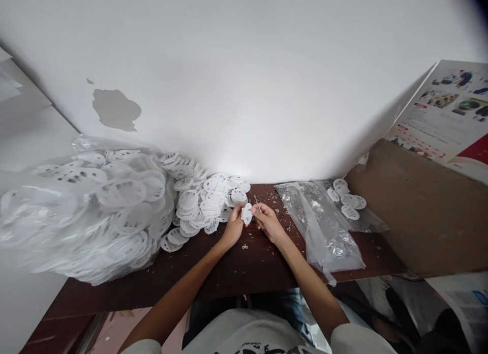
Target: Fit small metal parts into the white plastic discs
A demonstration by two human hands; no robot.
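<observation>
My left hand [234,228] is closed on the edge of a white plastic disc [247,214] with cut-out holes, above the middle of the dark table. My right hand [269,225] pinches a thin metal rod [256,201], its upper end sticking up past the fingers. The right fingertips are at the disc's right side; whether the rod's lower end touches the disc is hidden. Left of my hands lies a loose heap of similar white discs [190,204]. A small pale piece [245,247] rests on the table just below the hands.
A big clear bag [95,211] full of white discs covers the left side. On the right are a flat clear plastic bag [324,232] with small shiny bits, several discs [349,200] and a cardboard box [412,211]. Small scraps litter the brown table [263,272]. A white wall [244,89] stands behind.
</observation>
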